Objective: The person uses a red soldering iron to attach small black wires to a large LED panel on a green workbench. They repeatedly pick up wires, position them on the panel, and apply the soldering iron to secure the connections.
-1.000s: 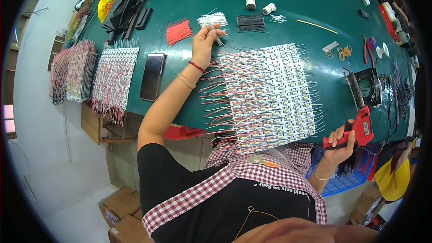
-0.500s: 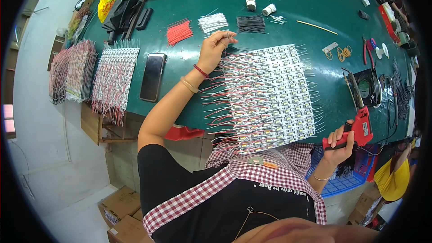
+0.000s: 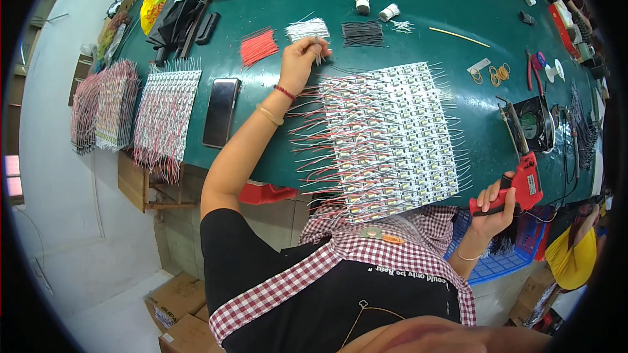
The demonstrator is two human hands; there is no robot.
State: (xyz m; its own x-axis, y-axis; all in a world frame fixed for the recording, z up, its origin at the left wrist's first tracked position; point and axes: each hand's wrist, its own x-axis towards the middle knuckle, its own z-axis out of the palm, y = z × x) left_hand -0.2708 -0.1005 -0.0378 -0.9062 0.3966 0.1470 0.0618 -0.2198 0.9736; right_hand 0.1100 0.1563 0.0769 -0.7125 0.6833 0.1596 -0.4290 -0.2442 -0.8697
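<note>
My left hand (image 3: 301,62) is closed in a pinch near the far left corner of the LED circuit board panel (image 3: 392,144). Thin wires (image 3: 318,59) show at its fingertips, small and partly hidden. Just beyond it lie bundles of cut white wires (image 3: 307,29), red wires (image 3: 259,47) and black wires (image 3: 364,34). The panel is a sheet of many small white boards, with red, white and dark wires sticking out along its left side. My right hand (image 3: 495,212) grips the handle of a red soldering gun (image 3: 525,183), tip raised, to the right of the panel.
Wired panels (image 3: 169,108) stand stacked at the left, beside a phone (image 3: 221,112). Rubber bands (image 3: 499,75), red-handled pliers (image 3: 530,72), a white spool (image 3: 555,72) and a black fan (image 3: 535,124) lie at right. A blue basket (image 3: 500,268) sits below the table edge.
My left hand has moved slightly left and toward me, its fingertips turning downward with the thin wires. My right hand and the soldering gun stay nearly still.
</note>
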